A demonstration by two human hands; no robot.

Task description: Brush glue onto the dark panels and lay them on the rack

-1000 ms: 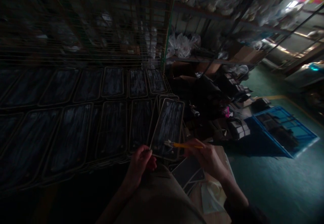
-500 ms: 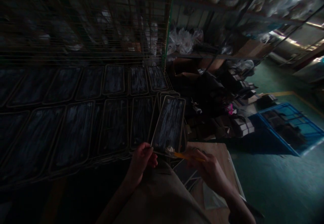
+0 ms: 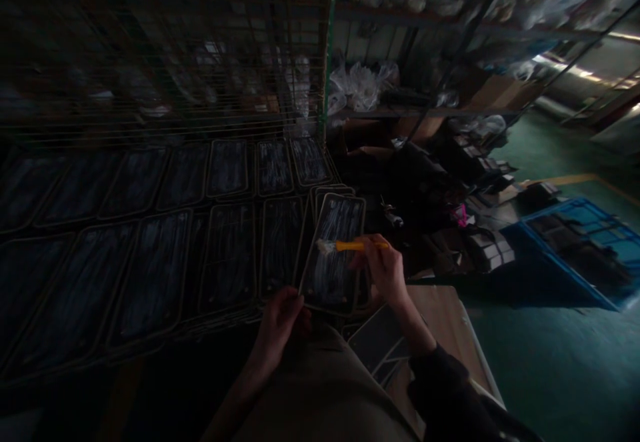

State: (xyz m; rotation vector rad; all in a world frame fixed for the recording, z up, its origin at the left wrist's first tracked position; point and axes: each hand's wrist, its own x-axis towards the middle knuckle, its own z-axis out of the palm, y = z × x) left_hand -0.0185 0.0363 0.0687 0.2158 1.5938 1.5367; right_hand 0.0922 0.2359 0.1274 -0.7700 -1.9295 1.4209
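My right hand [image 3: 385,265] grips the yellow handle of a paintbrush [image 3: 350,246]. Its pale bristles lie over the left part of a dark rectangular panel [image 3: 333,279] with a light rim and whitish streaks. At the panel's lower left corner, my left hand [image 3: 284,309] pinches the edge between thumb and fingers. The panel rests slanted on top of other similar panels at the right end of the rows. Contact between bristles and surface is hard to make out in the dim light.
Two rows of streaked dark panels [image 3: 150,275] spread to the left. Behind them stands a wire mesh rack [image 3: 225,62]. A wooden board [image 3: 440,315] with flat dark pieces lies at my right. Boxes and bundles [image 3: 493,245] and a blue crate [image 3: 565,295] stand further right.
My right hand has moved the paintbrush up the panel from its bottom edge toward the middle left. My left hand stays at the lower left corner. The view has shifted slightly.
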